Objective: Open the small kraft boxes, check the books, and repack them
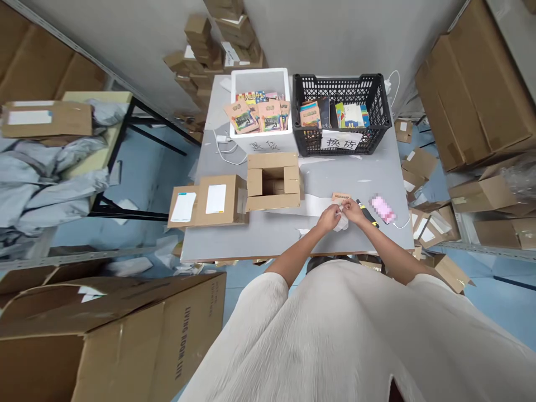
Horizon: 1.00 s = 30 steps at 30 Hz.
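Note:
Both hands meet over the grey table [259,237], near its front right part. My left hand [330,216] is closed in a pinch on a thin white wrapper [343,223]. Close beside it, my right hand [352,211] pinches the same wrapper from the other side. Just beyond the fingers lies a small orange booklet [341,196], partly covered. A black and yellow cutter [367,213] rests to the right of my right hand, and a pink phone [382,209] with a white cable lies past it.
An open cardboard box [273,204] stands left of my hands, with closed boxes [218,201] further left. Behind are a white foam box [259,142] and a black crate [299,139], both holding booklets. A large carton [184,335] stands at the lower left.

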{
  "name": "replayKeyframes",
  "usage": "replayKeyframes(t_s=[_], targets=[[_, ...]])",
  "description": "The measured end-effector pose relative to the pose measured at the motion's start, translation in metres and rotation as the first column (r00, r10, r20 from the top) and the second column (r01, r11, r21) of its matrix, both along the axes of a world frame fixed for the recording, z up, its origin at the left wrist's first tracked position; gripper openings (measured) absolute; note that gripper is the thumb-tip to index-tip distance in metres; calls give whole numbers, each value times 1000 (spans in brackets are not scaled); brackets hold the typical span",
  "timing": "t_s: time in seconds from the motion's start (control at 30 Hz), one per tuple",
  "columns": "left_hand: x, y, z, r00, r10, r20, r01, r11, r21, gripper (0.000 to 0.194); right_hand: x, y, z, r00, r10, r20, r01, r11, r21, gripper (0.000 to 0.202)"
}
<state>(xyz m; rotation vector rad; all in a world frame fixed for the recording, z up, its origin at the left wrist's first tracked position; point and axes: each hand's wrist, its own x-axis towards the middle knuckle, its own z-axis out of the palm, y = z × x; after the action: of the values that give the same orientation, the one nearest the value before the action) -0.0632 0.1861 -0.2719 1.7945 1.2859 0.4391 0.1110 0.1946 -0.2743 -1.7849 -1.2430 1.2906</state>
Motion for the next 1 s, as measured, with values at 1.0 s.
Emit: replayKeyframes(t_s=[1.0], targets=[[-117, 55, 130, 987, 157, -36, -124, 883, 453, 26, -103, 62, 111, 940, 132, 316, -274, 842, 465, 30]])
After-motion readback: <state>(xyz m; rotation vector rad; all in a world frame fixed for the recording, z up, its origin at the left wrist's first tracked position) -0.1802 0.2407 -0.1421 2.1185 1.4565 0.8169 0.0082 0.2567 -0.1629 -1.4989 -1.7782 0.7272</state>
